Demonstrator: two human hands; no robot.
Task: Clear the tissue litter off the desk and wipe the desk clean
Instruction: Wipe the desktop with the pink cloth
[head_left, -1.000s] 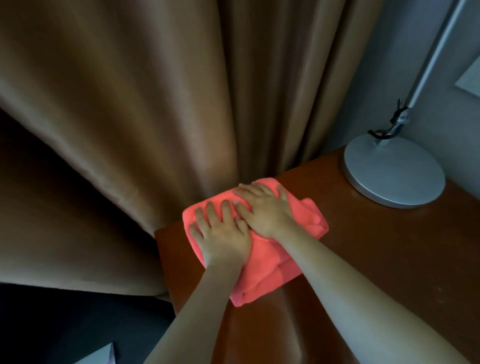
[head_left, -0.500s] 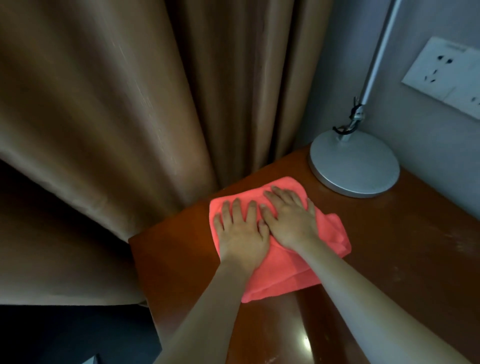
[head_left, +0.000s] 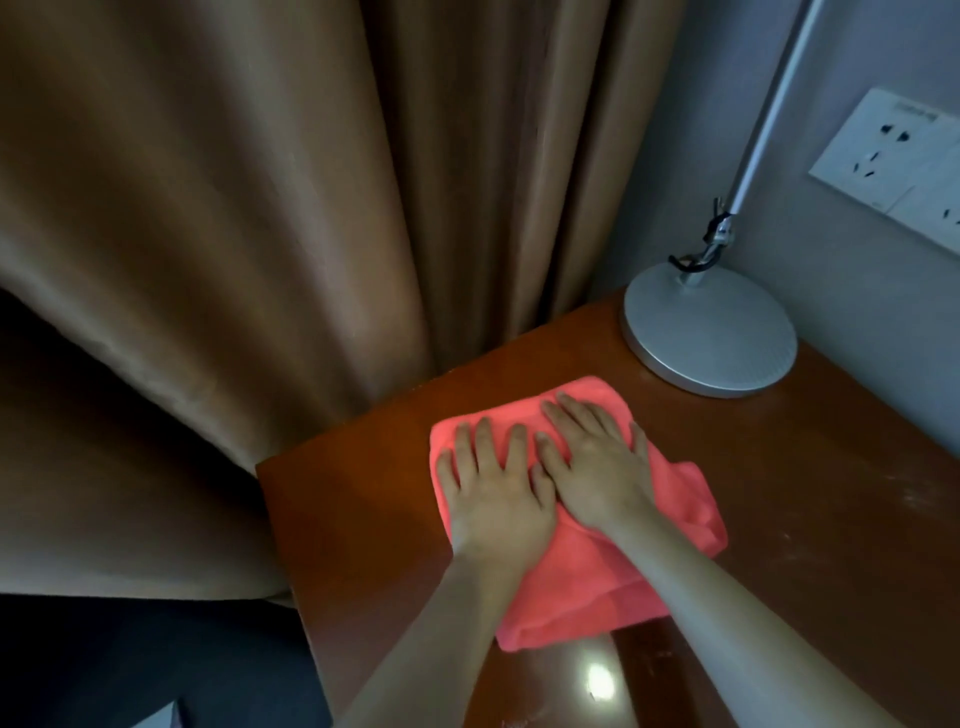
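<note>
A folded pink cloth (head_left: 582, 587) lies on the reddish-brown desk (head_left: 363, 519) near its far left corner. My left hand (head_left: 493, 488) presses flat on the cloth's left part, fingers straight and spread. My right hand (head_left: 597, 467) lies flat beside it on the cloth's upper part, fingers straight, its side touching the left hand. No tissue litter shows in this view.
A silver lamp base (head_left: 711, 332) with a slanting pole stands at the desk's far right, close to the cloth. Brown curtains (head_left: 311, 208) hang behind the desk's far edge. A white socket panel (head_left: 893, 161) is on the wall. The desk's left edge drops to dark floor.
Both hands have slid the cloth to the right across the desk, away from the left corner and closer to the lamp base. More bare desk shows left of the cloth.
</note>
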